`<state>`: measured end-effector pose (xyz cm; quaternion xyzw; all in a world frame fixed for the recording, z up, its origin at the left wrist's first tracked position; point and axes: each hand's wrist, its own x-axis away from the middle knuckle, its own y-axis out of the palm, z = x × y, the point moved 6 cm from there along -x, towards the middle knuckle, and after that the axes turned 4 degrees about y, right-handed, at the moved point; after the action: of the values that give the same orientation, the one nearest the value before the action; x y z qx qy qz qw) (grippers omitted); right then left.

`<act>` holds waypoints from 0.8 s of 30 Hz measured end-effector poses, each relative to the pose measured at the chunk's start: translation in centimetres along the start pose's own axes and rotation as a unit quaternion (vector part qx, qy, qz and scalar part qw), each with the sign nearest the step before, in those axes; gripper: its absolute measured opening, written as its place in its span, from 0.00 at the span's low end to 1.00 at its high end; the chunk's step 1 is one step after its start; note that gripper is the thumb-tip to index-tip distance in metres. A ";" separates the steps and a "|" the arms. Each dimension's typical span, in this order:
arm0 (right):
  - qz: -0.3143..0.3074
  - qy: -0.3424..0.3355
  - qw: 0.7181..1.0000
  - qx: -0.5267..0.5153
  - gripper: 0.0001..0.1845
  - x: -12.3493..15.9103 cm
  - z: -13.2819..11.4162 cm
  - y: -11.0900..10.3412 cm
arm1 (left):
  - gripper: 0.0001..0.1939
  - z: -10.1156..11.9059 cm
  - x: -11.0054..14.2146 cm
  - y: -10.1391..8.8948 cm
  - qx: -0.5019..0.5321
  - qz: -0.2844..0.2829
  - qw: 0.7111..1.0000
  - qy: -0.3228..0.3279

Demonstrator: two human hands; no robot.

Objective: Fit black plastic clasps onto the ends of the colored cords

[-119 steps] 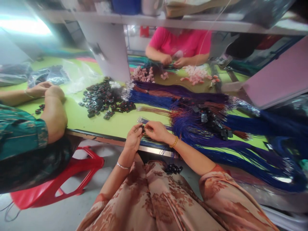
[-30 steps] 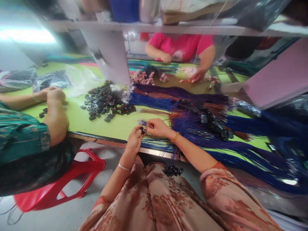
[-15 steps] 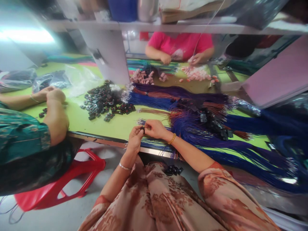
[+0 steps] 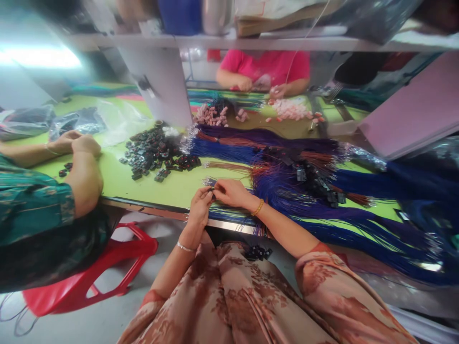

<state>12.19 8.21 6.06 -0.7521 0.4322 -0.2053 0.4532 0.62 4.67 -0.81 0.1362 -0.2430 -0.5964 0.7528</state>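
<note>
My left hand (image 4: 201, 205) is closed at the table's front edge, pinching a small black connector housing (image 4: 213, 194). Fingertips of my right hand (image 4: 232, 193) are pinched together right against that housing; what they hold is hidden. Just beyond both hands lie wire ends with silvery terminals (image 4: 207, 181). Blue and purple wires (image 4: 276, 188) spread to the right, some passing under my right forearm. Several black connectors (image 4: 258, 252) hang below the table edge above my lap. A heap of black connector housings (image 4: 154, 148) sits farther back on the left.
At left, a co-worker's hands (image 4: 77, 142) are near plastic bags (image 4: 77, 120). Across the table, a person in a pink shirt (image 4: 265, 67) handles pale pink parts (image 4: 290, 110). A red stool (image 4: 107, 267) stands below left. A shelf (image 4: 222, 42) spans overhead.
My hands stay together at the same spot, with the right fingertips shifting slightly against the housing, which is now more covered. The person across has brought a hand back from the pink parts.
</note>
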 end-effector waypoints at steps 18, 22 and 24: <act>0.292 0.277 0.876 0.264 0.23 10.1 16.5 -12.8 | 0.12 -0.3 0.6 0.2 0.001 0.032 0.999 -0.015; 0.251 0.257 0.891 0.279 0.29 10.6 16.6 -11.4 | 0.15 1.8 -0.2 -1.0 -0.076 0.010 0.996 0.052; 0.242 0.245 0.899 0.271 0.32 10.7 15.7 -12.3 | 0.15 4.8 -1.4 -3.0 -0.189 0.036 0.970 0.147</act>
<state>34.67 9.81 7.81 -0.3983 0.6262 -0.3759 0.5549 -4.67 5.64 1.43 0.0693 -0.0174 -0.5777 0.8131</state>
